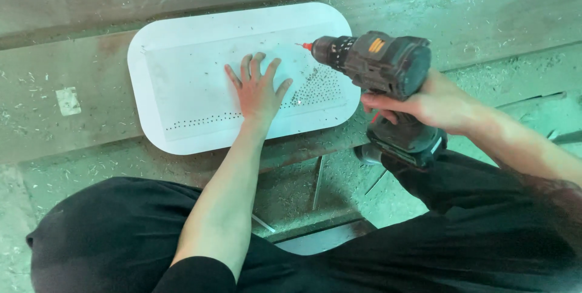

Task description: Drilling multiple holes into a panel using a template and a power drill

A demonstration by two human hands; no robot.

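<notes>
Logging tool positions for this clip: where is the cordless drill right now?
In the head view, the cordless drill is right of centre, gripped by the right hand, above the white tray's right end.

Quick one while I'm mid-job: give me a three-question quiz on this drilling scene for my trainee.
1. True or false: the left hand lies flat on the white tray.
2. What does the right hand hold? A) a hammer B) a cordless drill C) a brush
3. Where do the small holes sit thickest on the tray: left end or right end?

Key:
1. True: palm down, fingers spread.
2. B; the bit points left, over the tray.
3. Right end, in a dense patch; a thin row runs left along the near edge.
</notes>
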